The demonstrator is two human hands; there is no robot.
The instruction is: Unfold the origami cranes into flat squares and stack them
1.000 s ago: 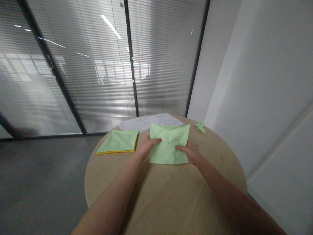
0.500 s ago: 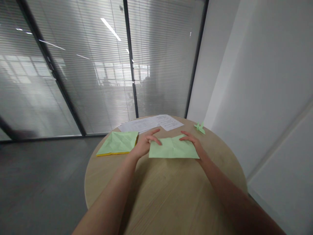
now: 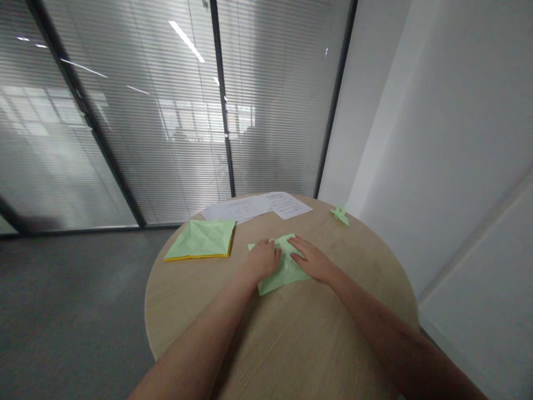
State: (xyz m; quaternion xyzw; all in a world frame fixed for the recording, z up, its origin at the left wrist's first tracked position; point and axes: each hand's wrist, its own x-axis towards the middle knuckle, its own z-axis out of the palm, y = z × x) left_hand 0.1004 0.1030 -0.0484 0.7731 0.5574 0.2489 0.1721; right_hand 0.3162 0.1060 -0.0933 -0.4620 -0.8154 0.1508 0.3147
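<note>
A sheet of light green paper (image 3: 283, 276) with faint creases lies on the round table, turned at a slant to me. My left hand (image 3: 264, 260) rests on its left part, fingers bent a little and pressing down from above. From the right, my right hand (image 3: 313, 260) reaches over the sheet's right edge, thumb and fingers apart on the surface. Both palms cover parts of the paper, so its side edges are partly hidden. Neither hand grips it.
Left of the hands lies a stack of green sheets (image 3: 204, 236) with yellow ones beneath. Printed white papers (image 3: 287, 206) overlap at the table's far edge. A folded green paper crane (image 3: 341, 215) stands at the far right. Wooden table (image 3: 283, 344); blinds behind glass.
The green paper has come down from between my raised hands onto the table and turned askew. My left hand has moved right onto it; the right hand has shifted left and lower.
</note>
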